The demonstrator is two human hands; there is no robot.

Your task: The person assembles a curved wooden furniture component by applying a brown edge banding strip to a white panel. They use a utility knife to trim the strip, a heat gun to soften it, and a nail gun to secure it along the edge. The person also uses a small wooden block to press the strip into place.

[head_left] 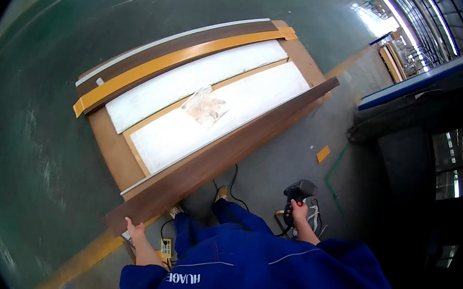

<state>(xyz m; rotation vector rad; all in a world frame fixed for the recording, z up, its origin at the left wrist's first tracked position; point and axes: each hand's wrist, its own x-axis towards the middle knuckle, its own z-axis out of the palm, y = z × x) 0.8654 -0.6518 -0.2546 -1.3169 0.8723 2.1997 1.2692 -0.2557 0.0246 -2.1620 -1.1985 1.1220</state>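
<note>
My left hand (136,230) is at the lower left end of a long dark brown board (225,152), its thumb over the edge and the other fingers partly hidden. Off to the right, my right hand (299,213) grips a black handheld power tool (296,193) with a red button, shaped like a heat gun. It is held apart from the board, over the floor. Beyond the board, two white panels (266,94) lie on a brown sheet. A crumpled, stained cloth or plastic piece (206,108) rests on them.
A yellow-orange strip (184,55) lies along the stack's far side. Black cords (234,182) run by my feet, near a yellow-green power strip (166,247). An orange scrap (323,154) is on the grey floor. A blue-edged bench (391,95) stands at right.
</note>
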